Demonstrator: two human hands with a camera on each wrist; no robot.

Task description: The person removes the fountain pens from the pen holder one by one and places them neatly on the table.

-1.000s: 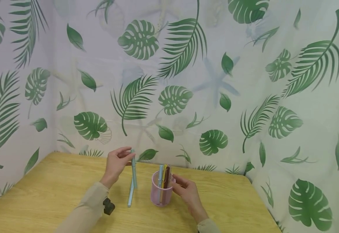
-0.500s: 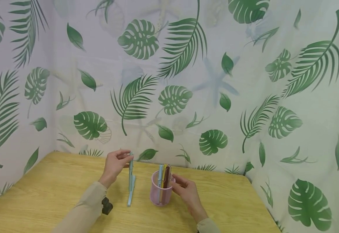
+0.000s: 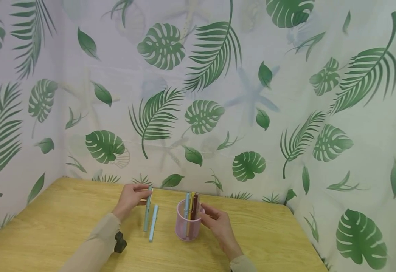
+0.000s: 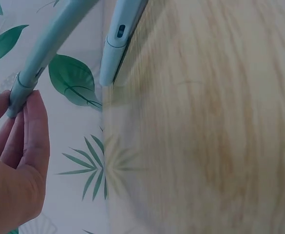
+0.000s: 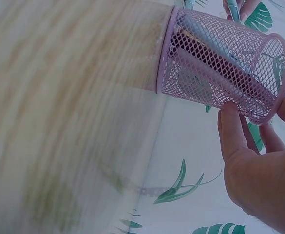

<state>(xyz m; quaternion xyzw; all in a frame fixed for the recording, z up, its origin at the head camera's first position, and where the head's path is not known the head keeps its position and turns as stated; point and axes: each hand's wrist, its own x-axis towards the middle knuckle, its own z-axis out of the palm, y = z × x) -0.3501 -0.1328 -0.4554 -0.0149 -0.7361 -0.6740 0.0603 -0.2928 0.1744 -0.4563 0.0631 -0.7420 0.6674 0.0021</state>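
Between thumb and fingertips my left hand [image 3: 129, 200] pinches the end of a pale green pen [image 3: 146, 218]. The pen slants down toward the table in the head view; the left wrist view shows the fingers at its end [image 4: 23, 97]. Just right of it a light blue pen [image 3: 153, 223] lies on the table. My right hand [image 3: 220, 226] holds the rim of a pink mesh pen holder [image 3: 180, 228], which stands upright. Inside the holder are a light blue pen [image 3: 187, 206], a yellow pen [image 3: 192, 199] and a dark brown pen [image 3: 195, 206], among others.
A wooden table [image 3: 269, 234] carries everything. Behind it and at the sides hang white sheets with green leaf prints [image 3: 249, 166]. A small black device [image 3: 120, 242] is worn at the left wrist.
My left hand has moved left and down with the pale green pen, from over the lying blue pen to its left side. The right hand and pen holder have stayed put.
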